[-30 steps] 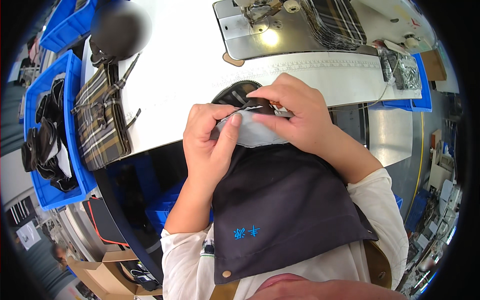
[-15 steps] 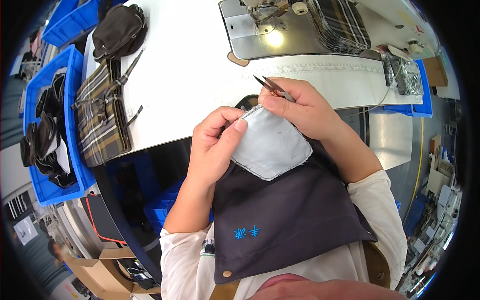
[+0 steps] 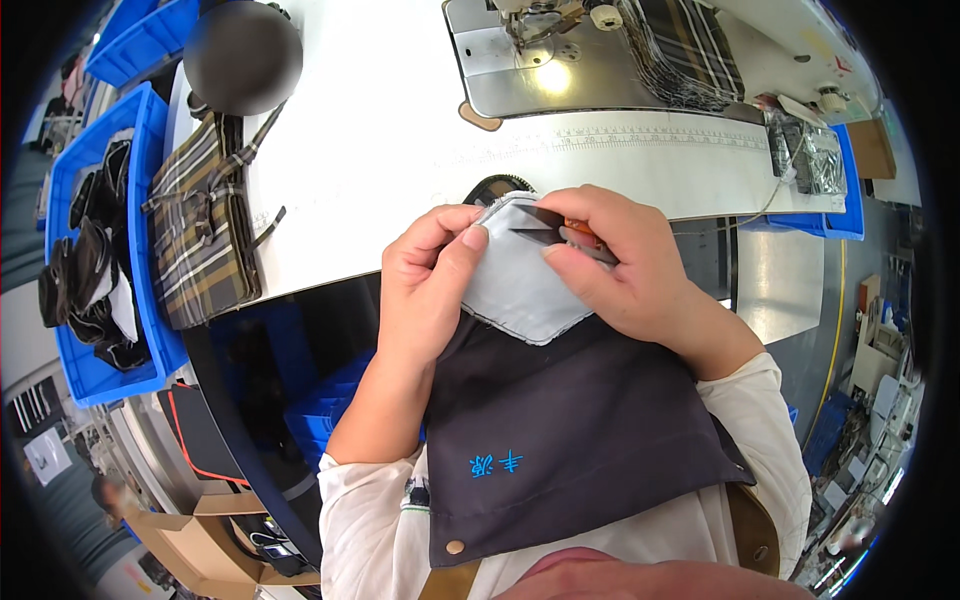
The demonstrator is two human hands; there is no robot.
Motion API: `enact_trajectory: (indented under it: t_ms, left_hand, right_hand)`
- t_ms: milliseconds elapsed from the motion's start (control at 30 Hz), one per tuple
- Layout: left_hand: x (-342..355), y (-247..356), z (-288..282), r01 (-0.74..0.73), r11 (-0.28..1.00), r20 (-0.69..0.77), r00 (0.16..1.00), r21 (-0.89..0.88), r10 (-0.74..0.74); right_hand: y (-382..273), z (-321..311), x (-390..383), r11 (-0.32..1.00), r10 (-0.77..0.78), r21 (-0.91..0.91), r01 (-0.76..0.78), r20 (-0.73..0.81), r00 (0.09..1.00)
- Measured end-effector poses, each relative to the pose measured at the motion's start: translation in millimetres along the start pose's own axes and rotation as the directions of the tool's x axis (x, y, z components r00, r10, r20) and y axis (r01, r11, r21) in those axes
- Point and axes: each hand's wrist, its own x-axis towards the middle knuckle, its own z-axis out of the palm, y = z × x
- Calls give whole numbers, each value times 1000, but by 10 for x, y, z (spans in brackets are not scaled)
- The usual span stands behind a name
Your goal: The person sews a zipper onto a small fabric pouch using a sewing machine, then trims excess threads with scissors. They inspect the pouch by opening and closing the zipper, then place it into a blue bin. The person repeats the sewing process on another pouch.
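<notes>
My left hand (image 3: 432,270) pinches the left edge of a small sewn fabric piece (image 3: 520,285), pale grey on the face turned up, with dark stitched edges. A dark, curved part with a zipper (image 3: 497,187) shows behind its top end. In my right hand (image 3: 625,262) is a pair of thread snips (image 3: 590,240), their dark blades parted over the upper part of the grey fabric. Whether the blades touch the cloth, I cannot tell. The piece is held above my dark apron (image 3: 570,410), in front of the table edge.
Ahead stands a sewing machine (image 3: 540,60) on the white table (image 3: 370,170), with plaid strips (image 3: 690,55) beside it. At left lie stacked plaid fabric pieces (image 3: 205,225) and a dark, blurred round item (image 3: 243,58). A blue bin (image 3: 150,150) holds dark pouches.
My right hand has turned the snips, bringing the blades from pointing up past the piece to lying over its pale face. The piece has risen slightly in my left hand.
</notes>
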Motion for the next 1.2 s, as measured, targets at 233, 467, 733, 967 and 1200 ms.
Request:
enact_trajectory:
  t_ms: [233, 467, 733, 967, 1200]
  left_hand:
    - [-28, 15, -16, 18, 1000, 4, 1000, 1, -18]
    - [-21, 43, 12, 69, 997, -3, 998, 19, -69]
    - [-8, 26, -28, 120, 992, -9, 993, 26, -120]
    - [-16, 8, -9, 86, 995, -17, 996, 41, -86]
    - [-22, 7, 30, 44, 999, -12, 999, 21, -44]
  right_hand:
    - [25, 101, -10, 945, -156, -297, 135, -49, 986]
    - [80, 135, -3, 886, -268, -410, 216, -72, 961]
    - [84, 133, 5, 860, -302, -450, 240, -71, 951]
    - [74, 121, 4, 836, -328, -483, 259, -62, 943]
    - [109, 148, -27, 782, -383, -556, 282, -72, 921]
